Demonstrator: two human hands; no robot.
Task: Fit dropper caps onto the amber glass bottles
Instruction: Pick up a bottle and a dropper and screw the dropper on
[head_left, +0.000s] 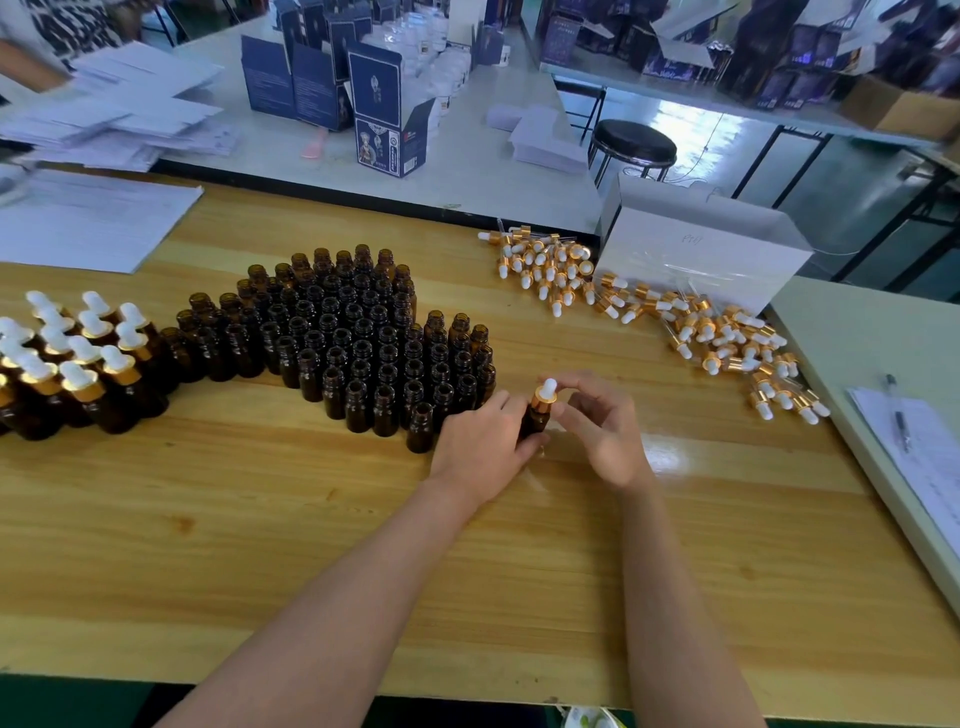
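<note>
Holding a dropper cap (545, 395) on one amber bottle (532, 422), mid-way across the wooden table (311, 545).
I see my left hand (483, 441) gripping the bottle's body and my right hand (602, 431) pinching the cap's gold collar. Uncapped bottles (363, 343) stand just left, capped bottles (72, 358) far left, and loose caps (727, 332) are heaped to the right beside a white box (696, 254).

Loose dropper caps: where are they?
In the head view the loose dropper caps lie on the wooden table's far right, beside the white box, right of the open amber bottles.
</note>
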